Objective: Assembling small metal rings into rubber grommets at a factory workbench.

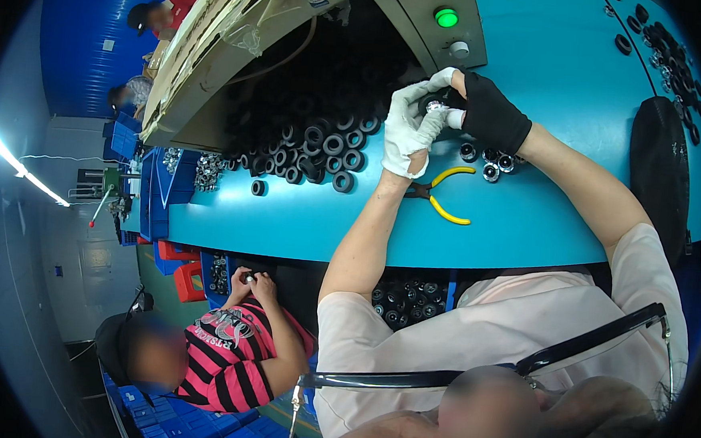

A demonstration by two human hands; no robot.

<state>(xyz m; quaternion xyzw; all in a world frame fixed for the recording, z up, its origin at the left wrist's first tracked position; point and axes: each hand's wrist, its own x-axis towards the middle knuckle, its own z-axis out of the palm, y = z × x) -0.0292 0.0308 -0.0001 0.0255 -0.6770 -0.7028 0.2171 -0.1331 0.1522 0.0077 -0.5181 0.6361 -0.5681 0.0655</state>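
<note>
My left hand (pixel 408 130), in a white glove, and my right hand (pixel 495 115), in a black fingerless glove with white wraps on fingertips, meet over the blue table. Both close around a small wheel part (pixel 435 106), black with a shiny metal middle; the fingers hide much of it. Below my left hand lie pliers (pixel 421 190) with yellow handles, their jaws partly hidden by my wrist. Several shiny metal and black hubs (pixel 491 171) sit beneath my right wrist. Left of my left hand spreads a heap of black rubber rings (pixel 333 144).
A beige machine (pixel 459 25) with a lit green button stands behind my hands. At right are a black padded object (pixel 658 174) and more black rings (pixel 673 62). A blue bin of wheels (pixel 409 303) sits below the table edge. At lower left, a co-worker (pixel 239 341) handles a small part.
</note>
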